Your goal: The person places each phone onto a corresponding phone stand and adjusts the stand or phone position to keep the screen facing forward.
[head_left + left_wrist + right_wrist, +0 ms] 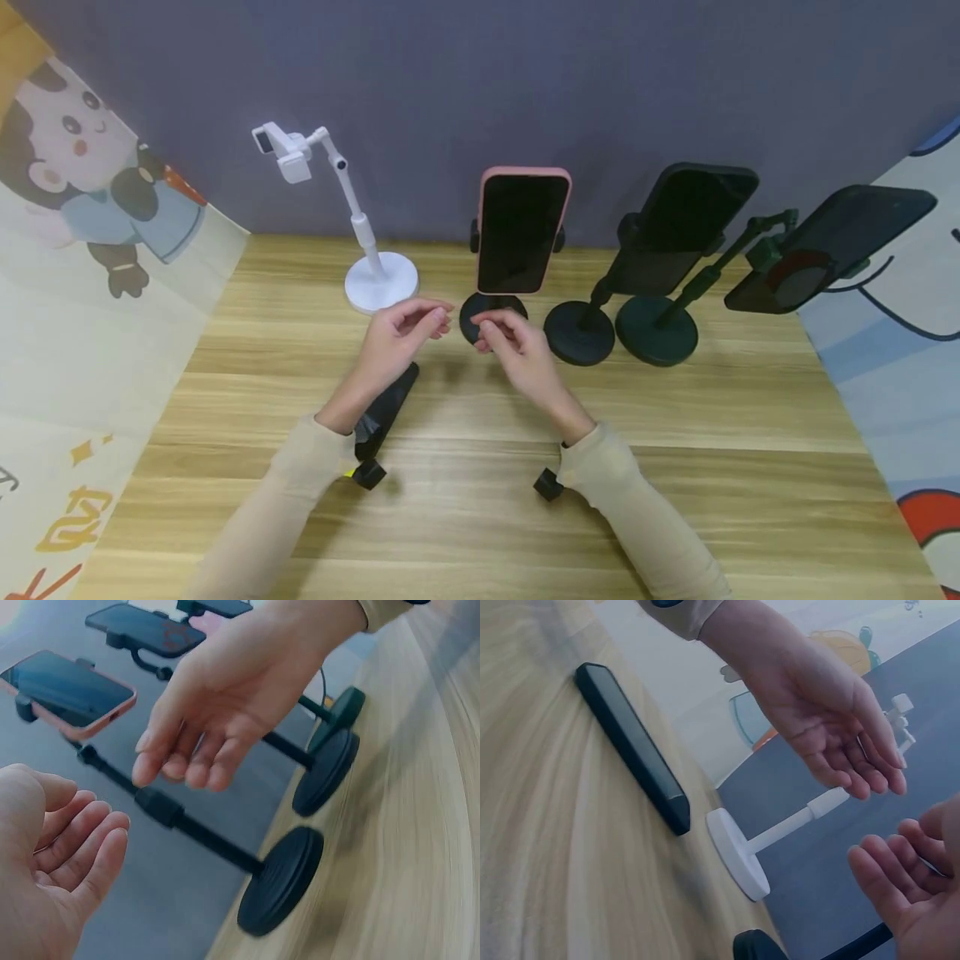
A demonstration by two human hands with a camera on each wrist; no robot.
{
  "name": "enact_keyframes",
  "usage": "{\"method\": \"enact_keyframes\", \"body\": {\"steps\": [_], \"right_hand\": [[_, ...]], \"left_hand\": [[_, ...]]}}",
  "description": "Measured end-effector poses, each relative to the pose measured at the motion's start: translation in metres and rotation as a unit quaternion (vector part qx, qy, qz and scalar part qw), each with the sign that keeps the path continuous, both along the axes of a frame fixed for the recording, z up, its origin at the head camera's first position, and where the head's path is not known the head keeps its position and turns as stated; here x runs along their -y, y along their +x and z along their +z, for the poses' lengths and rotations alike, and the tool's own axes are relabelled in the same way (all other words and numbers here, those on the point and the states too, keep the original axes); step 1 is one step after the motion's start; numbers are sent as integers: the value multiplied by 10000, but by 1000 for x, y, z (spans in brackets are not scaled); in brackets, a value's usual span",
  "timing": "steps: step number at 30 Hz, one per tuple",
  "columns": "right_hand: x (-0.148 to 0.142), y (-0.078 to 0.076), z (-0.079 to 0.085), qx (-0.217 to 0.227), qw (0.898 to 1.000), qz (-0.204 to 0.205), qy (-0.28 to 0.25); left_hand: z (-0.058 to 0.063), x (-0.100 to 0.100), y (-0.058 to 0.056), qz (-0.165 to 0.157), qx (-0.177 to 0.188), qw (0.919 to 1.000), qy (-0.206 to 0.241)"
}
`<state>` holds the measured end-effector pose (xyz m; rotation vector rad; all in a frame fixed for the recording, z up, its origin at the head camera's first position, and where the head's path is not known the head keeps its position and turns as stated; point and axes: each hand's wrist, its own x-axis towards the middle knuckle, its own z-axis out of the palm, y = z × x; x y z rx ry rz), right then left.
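My left hand (401,342) and right hand (521,350) hover above the table, facing each other a short gap apart. Both are empty, with loosely bent fingers. Behind them a pink-cased phone (522,232) is clamped upright in a black phone stand (274,881), whose round base the right fingertips overlap in the head view. A white phone stand (381,283) with a bare clamp is behind my left hand. Below my left wrist lies a black phone (634,746), flat on the table and partly covered by the forearm in the head view.
To the right, a second black stand (579,333) and a dark green stand (657,332) each hold a dark phone, one tilted outward past the table's right side. A grey-blue panel (450,100) rises along the back edge of the wooden table (465,533). Cartoon-printed walls flank both sides.
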<state>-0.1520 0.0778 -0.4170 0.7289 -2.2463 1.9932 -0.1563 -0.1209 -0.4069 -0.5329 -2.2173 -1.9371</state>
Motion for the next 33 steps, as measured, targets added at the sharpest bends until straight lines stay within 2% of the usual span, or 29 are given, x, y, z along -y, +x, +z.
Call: {"method": "enact_keyframes", "body": {"steps": [4, 5, 7, 9, 13, 18, 22, 25, 29, 33], "right_hand": [[3, 0, -4, -17, 9982, 217, 561], [4, 3, 0, -64, 9969, 261, 737], [7, 3, -2, -251, 9940, 325, 1013], [11, 1, -12, -518, 9901, 338, 1264], [18, -5, -32, -1003, 9806, 386, 1642], [27, -4, -43, -1394, 9673, 647, 2020], [32, -3, -46, -1570, 9464, 679, 2741], [35, -5, -45, -1765, 9199, 693, 3433], [39, -9, -43, -1987, 8876, 875, 4063], [46, -14, -44, -1975, 8695, 1117, 4387]], "left_hand": [[-5, 16, -1, 274, 1, 9996, -119], [-7, 20, -2, 361, -38, 9993, -132], [-1, 26, 1, 551, -276, 9978, -242], [6, 31, 5, 804, -714, 9934, -398], [18, 42, 10, 1457, -1668, 9730, -645], [26, 61, 10, 2218, -2221, 9480, -525], [36, 77, 6, 2677, -2340, 9337, -428], [45, 90, 2, 3040, -2340, 9226, -411], [59, 104, -7, 3454, -2331, 9077, -497], [69, 111, -17, 3596, -2443, 8975, -745]]}}
